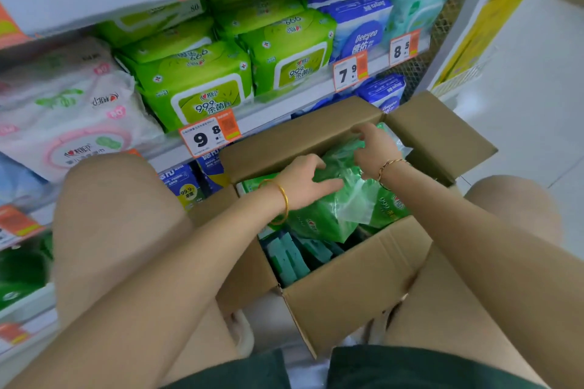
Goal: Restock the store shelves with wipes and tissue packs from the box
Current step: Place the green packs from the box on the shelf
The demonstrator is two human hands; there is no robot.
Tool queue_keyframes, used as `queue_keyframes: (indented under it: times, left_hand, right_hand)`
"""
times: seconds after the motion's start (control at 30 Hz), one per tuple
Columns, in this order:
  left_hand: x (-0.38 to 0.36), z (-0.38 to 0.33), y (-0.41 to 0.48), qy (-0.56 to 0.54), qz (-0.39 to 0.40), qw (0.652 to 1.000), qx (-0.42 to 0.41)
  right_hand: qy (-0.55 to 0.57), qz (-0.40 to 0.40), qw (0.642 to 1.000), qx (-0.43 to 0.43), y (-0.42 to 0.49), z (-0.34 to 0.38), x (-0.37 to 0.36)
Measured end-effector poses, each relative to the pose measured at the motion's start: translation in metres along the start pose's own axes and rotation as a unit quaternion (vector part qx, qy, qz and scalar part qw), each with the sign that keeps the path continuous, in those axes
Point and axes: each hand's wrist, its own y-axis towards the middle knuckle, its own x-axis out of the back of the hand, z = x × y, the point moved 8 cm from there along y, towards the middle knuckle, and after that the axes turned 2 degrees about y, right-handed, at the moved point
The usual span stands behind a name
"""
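Note:
An open cardboard box stands on the floor between my knees, in front of the shelves. Inside lies a bundle of green wipes packs in clear plastic wrap, with teal packs lower down at the near side. My left hand rests on the left of the bundle, fingers bent over the wrap. My right hand is over the far right of the bundle, fingers curled and pinching at the plastic. Green wipes packs fill the shelf above the box.
White and pink packs sit on the shelf at left, blue packs at right. Price tags hang on the shelf edges. The box flaps stand open toward the shelf and to the right. White floor lies at right.

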Motion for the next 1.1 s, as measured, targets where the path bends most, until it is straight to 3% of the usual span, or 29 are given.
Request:
queue_keyframes:
  times: [0.1,0.3,0.47,0.63,0.77,0.87,1.0,1.1]
  left_hand:
    - [-0.033,-0.014,0.002,0.086,0.064,0.993,-0.041]
    - [-0.062,-0.023,0.002,0.343,0.036,0.936,-0.064]
    - [-0.064,-0.03,-0.009,0.377,0.0,0.917,-0.134]
    - [-0.051,-0.032,-0.014,0.264,-0.049,0.953,-0.138]
    - [-0.018,-0.024,-0.007,0.038,-0.152,0.983,-0.098]
    - [0.02,-0.02,-0.004,-0.169,-0.239,0.954,-0.062]
    - [0.066,-0.017,-0.011,-0.262,-0.319,0.91,-0.043]
    - [0.096,-0.017,-0.027,-0.301,-0.348,0.887,-0.035]
  right_hand:
    - [0.023,-0.021,0.999,-0.009,0.005,-0.005,0.008]
    - [0.054,-0.027,0.998,-0.031,0.009,-0.023,0.009]
    - [0.124,-0.004,0.99,-0.072,0.008,-0.039,0.005]
    - [0.15,-0.008,0.986,-0.076,0.006,-0.044,0.011]
    - [0.124,-0.058,0.99,-0.026,0.001,-0.042,0.03]
    - [0.079,-0.084,0.993,0.011,-0.003,-0.035,0.046]
    - [0.042,-0.093,0.994,0.029,-0.004,-0.024,0.057]
    - [0.092,-0.074,0.993,0.015,-0.006,-0.019,0.05]
